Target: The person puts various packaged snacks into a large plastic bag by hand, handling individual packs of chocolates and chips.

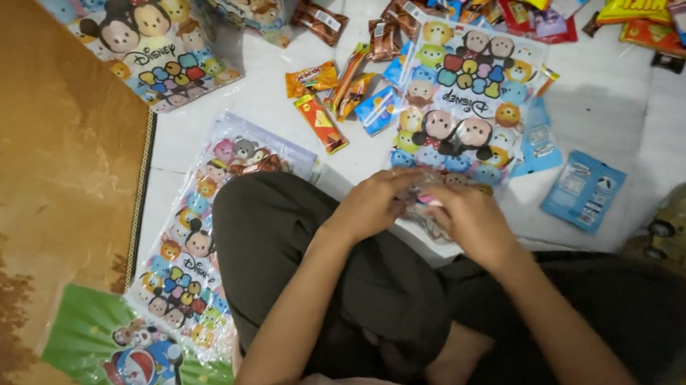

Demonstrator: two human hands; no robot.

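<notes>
Both hands at the near edge of a cartoon-print bag

The cartoon-print plastic bag (464,101) lies flat on the white floor (602,107) before the knees; left hand (374,203) and right hand (472,220) pinch its near edge, fingers curled narrow. Blue snack packet (584,190) just right, snack wrappers (332,97) left.

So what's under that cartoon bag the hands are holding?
The cartoon bag lies on the white floor, with snack packets poking out along its left edge. The left hand and right hand cover its near end, so what lies beneath there is hidden.
</notes>
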